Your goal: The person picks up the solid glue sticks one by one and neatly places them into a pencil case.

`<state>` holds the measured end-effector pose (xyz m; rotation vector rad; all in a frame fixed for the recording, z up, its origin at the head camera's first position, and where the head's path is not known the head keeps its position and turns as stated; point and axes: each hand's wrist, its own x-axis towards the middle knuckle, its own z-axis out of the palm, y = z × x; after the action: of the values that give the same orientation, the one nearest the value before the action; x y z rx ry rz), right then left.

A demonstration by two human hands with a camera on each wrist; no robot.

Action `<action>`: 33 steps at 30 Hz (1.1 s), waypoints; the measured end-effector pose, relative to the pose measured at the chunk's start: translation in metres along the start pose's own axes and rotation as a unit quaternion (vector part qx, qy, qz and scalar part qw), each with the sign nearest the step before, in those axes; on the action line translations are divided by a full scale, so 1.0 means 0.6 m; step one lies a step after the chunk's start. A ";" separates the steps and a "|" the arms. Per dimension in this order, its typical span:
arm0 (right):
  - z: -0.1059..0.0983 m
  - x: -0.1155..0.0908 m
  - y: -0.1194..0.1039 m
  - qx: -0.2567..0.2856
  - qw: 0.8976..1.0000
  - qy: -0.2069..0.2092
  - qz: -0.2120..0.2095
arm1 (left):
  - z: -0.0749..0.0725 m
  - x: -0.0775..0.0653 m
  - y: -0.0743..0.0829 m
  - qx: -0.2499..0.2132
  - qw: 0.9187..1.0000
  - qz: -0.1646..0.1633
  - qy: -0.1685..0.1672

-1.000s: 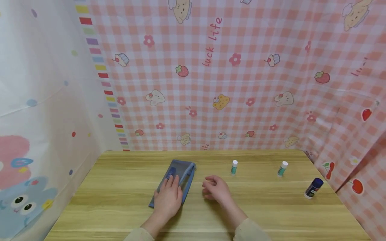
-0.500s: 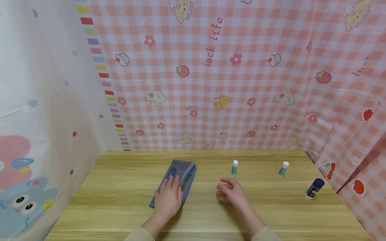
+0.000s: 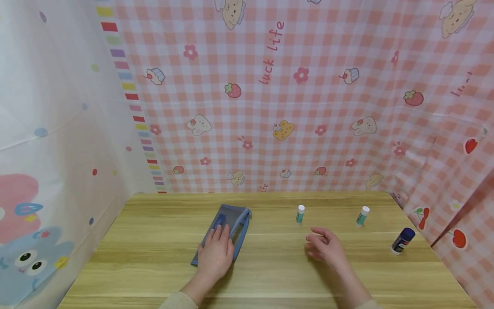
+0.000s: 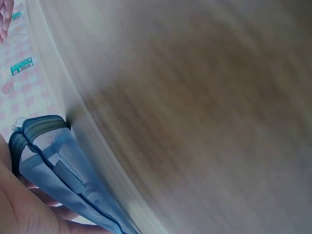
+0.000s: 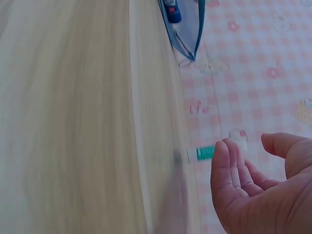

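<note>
A blue mesh zip pouch (image 3: 234, 210) lies left of centre on the table, its zip side gaping. Through the mesh shows a dark blue glue stick (image 3: 220, 220). My left hand (image 3: 216, 255) rests on the near part of the pouch, fingers extended; the left wrist view shows the pouch's zip edge (image 4: 46, 124) beside it. Above the table to the right, my right hand (image 3: 327, 249) holds nothing, its fingers loosely bent. Behind it stand two small glue sticks, a nearer-to-centre green-and-white one (image 3: 300, 215) and a similar one (image 3: 362, 217) farther right.
A larger dark blue glue stick (image 3: 402, 241) stands near the right edge of the wooden table (image 3: 270, 283). A pink checked cloth (image 3: 254, 107) hangs behind the table, and a white printed cloth (image 3: 69, 107) hangs at the left.
My right hand has moved steadily to the right, away from the pouch, with nothing in it. My left hand and the pouch have stayed in place.
</note>
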<state>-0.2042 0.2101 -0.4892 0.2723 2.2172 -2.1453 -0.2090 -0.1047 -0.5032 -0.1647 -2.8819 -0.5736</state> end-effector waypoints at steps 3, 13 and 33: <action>-0.021 -0.005 -0.002 -0.011 1.000 0.004 0.004 | 0.000 0.000 -0.001 -0.002 1.000 -0.001 0.000; -0.082 -0.021 -0.002 -0.005 1.000 0.027 0.004 | -0.002 -0.001 0.001 0.000 1.000 -0.001 -0.002; -0.181 -0.046 0.019 0.048 0.996 0.065 -0.024 | -0.002 -0.001 0.001 -0.003 1.000 0.001 0.000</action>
<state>-0.1655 0.3160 -0.4921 0.3767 2.2102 -2.3271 -0.2083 -0.1044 -0.5020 -0.1674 -2.8811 -0.5809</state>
